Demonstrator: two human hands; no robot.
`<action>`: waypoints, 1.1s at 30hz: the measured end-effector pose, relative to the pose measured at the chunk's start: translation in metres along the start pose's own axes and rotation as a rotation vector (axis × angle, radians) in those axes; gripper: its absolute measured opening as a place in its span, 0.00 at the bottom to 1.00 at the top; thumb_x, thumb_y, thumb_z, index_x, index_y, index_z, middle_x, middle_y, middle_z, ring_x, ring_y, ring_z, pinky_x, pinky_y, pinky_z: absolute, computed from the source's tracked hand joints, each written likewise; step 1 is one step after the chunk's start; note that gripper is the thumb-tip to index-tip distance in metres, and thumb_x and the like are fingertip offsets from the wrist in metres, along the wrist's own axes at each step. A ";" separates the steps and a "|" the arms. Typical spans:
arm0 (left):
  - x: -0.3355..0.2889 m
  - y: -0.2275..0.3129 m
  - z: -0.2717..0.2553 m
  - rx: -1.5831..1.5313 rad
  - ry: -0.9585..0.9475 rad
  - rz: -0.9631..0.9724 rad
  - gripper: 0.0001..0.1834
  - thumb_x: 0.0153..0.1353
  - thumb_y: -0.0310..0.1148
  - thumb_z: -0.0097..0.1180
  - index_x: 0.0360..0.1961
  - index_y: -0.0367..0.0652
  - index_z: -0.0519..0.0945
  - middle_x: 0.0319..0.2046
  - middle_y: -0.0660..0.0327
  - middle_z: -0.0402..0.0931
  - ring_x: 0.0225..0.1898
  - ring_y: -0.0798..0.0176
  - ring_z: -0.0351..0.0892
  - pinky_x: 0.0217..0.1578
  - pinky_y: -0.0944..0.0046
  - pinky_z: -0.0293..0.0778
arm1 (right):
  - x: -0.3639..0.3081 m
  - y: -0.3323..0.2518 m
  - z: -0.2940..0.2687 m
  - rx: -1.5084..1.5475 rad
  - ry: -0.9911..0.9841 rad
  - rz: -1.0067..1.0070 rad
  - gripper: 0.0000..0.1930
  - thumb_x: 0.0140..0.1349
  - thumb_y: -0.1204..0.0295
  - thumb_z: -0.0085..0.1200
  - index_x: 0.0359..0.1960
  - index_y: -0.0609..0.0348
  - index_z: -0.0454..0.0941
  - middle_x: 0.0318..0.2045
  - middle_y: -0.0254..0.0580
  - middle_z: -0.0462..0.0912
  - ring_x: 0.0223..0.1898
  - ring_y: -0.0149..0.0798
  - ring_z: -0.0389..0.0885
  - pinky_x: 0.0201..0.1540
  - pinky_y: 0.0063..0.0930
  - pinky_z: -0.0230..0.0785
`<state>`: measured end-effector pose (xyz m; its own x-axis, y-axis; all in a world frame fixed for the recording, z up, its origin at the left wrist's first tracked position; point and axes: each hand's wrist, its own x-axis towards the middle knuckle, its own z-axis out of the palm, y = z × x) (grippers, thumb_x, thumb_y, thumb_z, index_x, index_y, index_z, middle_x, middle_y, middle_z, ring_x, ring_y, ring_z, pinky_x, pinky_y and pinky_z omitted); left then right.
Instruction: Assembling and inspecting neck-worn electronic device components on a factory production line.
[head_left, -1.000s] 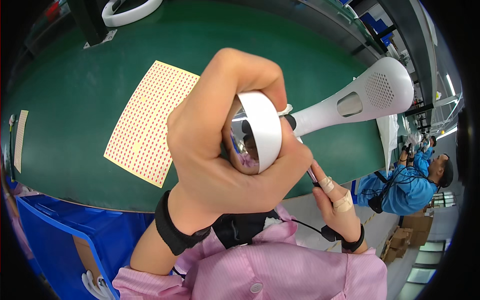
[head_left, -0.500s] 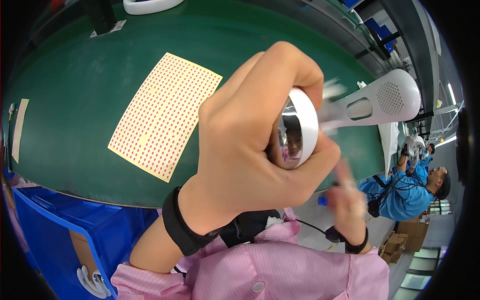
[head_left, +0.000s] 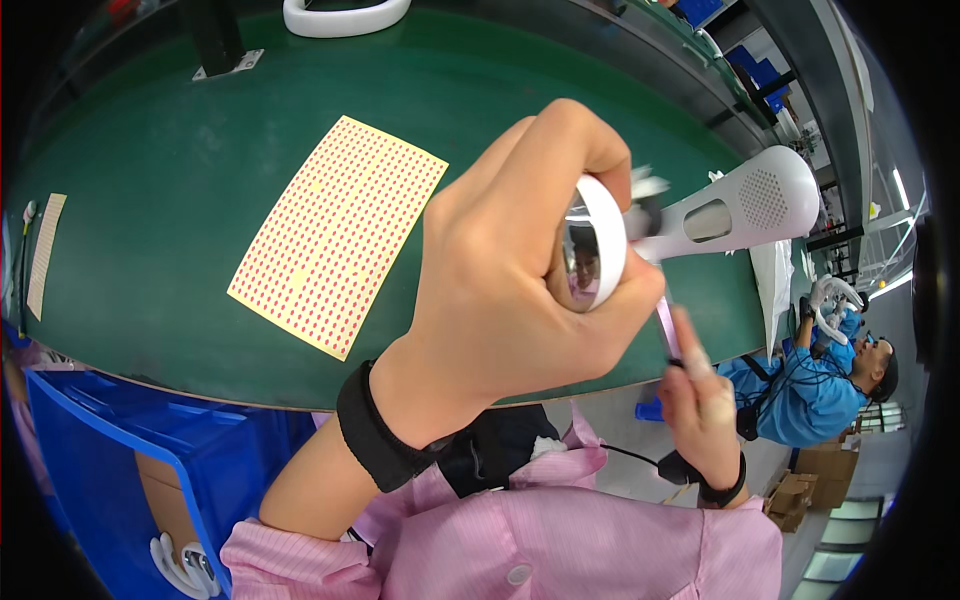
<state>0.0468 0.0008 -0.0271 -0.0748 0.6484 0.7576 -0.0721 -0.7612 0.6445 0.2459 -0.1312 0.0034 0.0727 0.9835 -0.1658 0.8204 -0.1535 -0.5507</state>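
Observation:
My left hand (head_left: 500,270) is closed around the round head of a white handheld device (head_left: 780,195). The head has a white rim and a mirror-like face, while the long body, with an oval window and a dotted grille, points right. Beyond my fingers, a blurred white and dark part shows beside the device. My right hand (head_left: 705,420), lower right, pinches a thin shiny blade-like tool (head_left: 667,325). Its tip is up near the underside of the device, but whether they touch is hidden behind my left hand.
A yellow sheet of small red stickers (head_left: 340,235) lies on the green table (head_left: 150,200). A white loop-shaped part (head_left: 345,22) is at the far edge, a narrow strip (head_left: 46,255) at left. A blue bin (head_left: 110,430) stands lower left; a co-worker in blue (head_left: 810,385) sits right.
My right hand has risen slightly and is less blurred, so the thin tool now shows. My left hand and the device have shifted a little within the view.

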 end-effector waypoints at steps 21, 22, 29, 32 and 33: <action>0.007 0.001 0.009 -0.001 -0.050 -0.062 0.13 0.38 0.19 0.53 0.29 0.40 0.69 0.20 0.69 0.65 0.19 0.80 0.63 0.20 0.79 0.60 | -0.033 0.010 -0.006 0.086 0.136 0.032 0.30 0.59 0.80 0.45 0.65 0.55 0.53 0.12 0.46 0.67 0.11 0.40 0.64 0.19 0.22 0.62; 0.008 0.003 0.011 0.001 -0.048 -0.059 0.13 0.38 0.19 0.53 0.28 0.40 0.68 0.19 0.69 0.65 0.19 0.81 0.63 0.20 0.79 0.60 | -0.031 0.017 0.000 0.083 0.140 0.034 0.30 0.59 0.80 0.45 0.65 0.55 0.53 0.12 0.46 0.67 0.11 0.40 0.64 0.19 0.22 0.62; 0.004 -0.001 0.012 -0.026 -0.064 -0.087 0.13 0.38 0.19 0.54 0.28 0.40 0.68 0.18 0.69 0.65 0.18 0.81 0.63 0.20 0.79 0.59 | -0.011 0.010 0.003 -0.003 -0.008 0.039 0.29 0.63 0.78 0.40 0.66 0.48 0.53 0.14 0.31 0.67 0.15 0.25 0.64 0.21 0.22 0.62; 0.005 0.001 0.014 0.010 -0.030 -0.019 0.13 0.38 0.19 0.54 0.28 0.40 0.68 0.18 0.69 0.65 0.18 0.81 0.64 0.20 0.80 0.60 | -0.024 0.017 0.001 0.332 0.273 0.003 0.31 0.59 0.82 0.43 0.64 0.44 0.57 0.18 0.43 0.71 0.14 0.36 0.65 0.24 0.23 0.65; 0.006 0.003 0.015 0.000 -0.036 -0.029 0.13 0.38 0.20 0.54 0.27 0.40 0.68 0.18 0.69 0.65 0.18 0.80 0.64 0.20 0.80 0.60 | -0.020 0.024 0.009 0.328 0.279 0.008 0.31 0.59 0.82 0.43 0.64 0.44 0.57 0.18 0.43 0.71 0.14 0.36 0.65 0.24 0.23 0.65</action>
<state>0.0609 0.0021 -0.0187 -0.0369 0.6695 0.7419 -0.0734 -0.7423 0.6661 0.2592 -0.1556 -0.0135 0.2657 0.9635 0.0313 0.5986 -0.1395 -0.7888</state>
